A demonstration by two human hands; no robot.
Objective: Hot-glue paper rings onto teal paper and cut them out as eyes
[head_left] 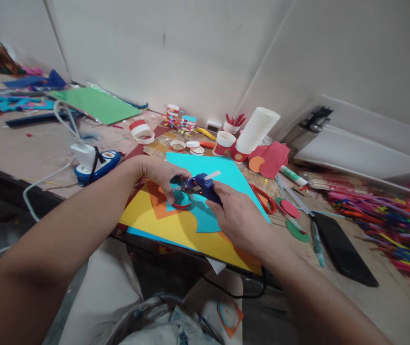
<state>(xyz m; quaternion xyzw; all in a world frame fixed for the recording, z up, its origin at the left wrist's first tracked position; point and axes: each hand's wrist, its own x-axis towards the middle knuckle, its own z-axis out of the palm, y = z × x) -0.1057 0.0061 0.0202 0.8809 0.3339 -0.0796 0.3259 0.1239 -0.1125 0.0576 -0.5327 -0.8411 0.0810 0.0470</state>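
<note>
My right hand is closed around a blue hot glue gun, with a white glue stick poking out of its back. The gun's tip points left toward a paper cup ring with a red rim. Fingers of my left hand curl around that ring and hold it over the paper. Beneath both hands lie a turquoise sheet, a yellow sheet and a piece of orange paper. Whether the tip touches the ring, I cannot tell.
A stack of white paper cups leans at the back. Red-handled scissors and a black phone lie right, beside many pipe cleaners. At left is a blue power strip with cords. Cut cup rings stand behind.
</note>
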